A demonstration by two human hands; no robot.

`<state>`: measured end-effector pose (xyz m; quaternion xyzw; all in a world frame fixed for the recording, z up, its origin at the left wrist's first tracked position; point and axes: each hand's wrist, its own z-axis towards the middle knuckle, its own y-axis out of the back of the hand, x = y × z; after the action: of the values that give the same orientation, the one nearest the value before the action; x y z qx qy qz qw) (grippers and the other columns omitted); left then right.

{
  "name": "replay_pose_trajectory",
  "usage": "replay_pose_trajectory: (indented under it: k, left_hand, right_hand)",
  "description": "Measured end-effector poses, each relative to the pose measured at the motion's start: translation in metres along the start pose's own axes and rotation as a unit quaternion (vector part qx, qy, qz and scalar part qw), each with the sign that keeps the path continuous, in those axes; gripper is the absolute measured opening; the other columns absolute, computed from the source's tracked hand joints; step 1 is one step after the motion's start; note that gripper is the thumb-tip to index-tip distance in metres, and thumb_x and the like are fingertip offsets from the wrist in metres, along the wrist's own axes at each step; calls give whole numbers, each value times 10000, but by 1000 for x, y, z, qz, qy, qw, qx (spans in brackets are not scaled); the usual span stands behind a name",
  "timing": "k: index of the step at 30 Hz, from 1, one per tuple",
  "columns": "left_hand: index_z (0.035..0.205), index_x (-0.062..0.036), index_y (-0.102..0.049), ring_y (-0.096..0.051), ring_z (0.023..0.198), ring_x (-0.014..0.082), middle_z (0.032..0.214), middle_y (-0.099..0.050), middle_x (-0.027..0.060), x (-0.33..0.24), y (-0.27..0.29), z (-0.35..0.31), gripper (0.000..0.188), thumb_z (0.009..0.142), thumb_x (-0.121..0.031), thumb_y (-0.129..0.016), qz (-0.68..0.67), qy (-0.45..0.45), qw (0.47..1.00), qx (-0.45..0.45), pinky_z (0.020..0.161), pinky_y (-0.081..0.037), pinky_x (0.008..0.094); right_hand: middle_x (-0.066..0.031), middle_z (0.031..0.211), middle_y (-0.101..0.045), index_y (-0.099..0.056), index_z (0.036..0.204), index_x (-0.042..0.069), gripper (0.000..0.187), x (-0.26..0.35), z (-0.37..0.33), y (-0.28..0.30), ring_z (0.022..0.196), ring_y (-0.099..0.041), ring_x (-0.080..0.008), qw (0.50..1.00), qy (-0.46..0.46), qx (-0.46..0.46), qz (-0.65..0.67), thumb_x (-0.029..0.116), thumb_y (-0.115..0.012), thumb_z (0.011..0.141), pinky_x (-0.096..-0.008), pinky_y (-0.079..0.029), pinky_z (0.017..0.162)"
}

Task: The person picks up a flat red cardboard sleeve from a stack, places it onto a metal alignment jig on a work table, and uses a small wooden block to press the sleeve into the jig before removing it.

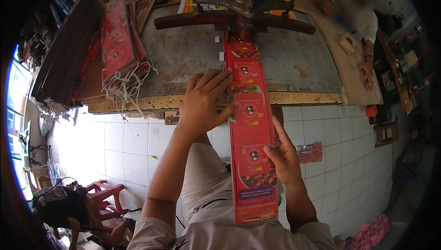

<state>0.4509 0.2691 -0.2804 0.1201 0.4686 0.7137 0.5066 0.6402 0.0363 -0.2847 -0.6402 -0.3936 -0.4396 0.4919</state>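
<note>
A long red printed strip [251,153], with food pictures repeated along its length, runs from near my torso up over the table's front edge. Its far end passes under the dark crossbar [229,21] of a press. My left hand [204,100] lies along the strip's left edge at the table front, fingers stretched out, with fingertips and thumb touching its face. Nearer to me, my right hand [284,156] holds the right edge, thumb on top and index finger pointing up along the side. The other right fingers are partly hidden behind the strip.
Similar red strips with white cords [120,43] lie stacked on the table's left, beside a dark brown pile [66,48]. The worn grey tabletop [294,61] has a wooden front edge. Another person [356,11] sits at the right; someone else [64,208] is at lower left near a red stool [106,197].
</note>
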Motion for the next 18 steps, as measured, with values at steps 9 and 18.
replay_pose_trajectory:
  k: [9,18]
  left_hand:
    - [1454,-63,-718,-598,1491,334,1590,-681,58,0,-3,1,621,944,-405,-803,2,8,1000,-7,1255,-419,576]
    - [1457,-49,-712,-608,1474,349,1584,-680,83,1,-10,0,611,964,-403,-780,25,6,1000,-17,1240,-435,569]
  right_hand:
    - [-148,1514,-677,-657,1533,75,477,50,91,53,1438,-621,-315,737,272,-140,-602,247,-746,1097,-462,-499,1209]
    - [-71,1714,-551,-644,1584,115,539,46,155,67,1648,-418,-294,705,257,-19,-660,405,-665,1131,-529,-325,1356]
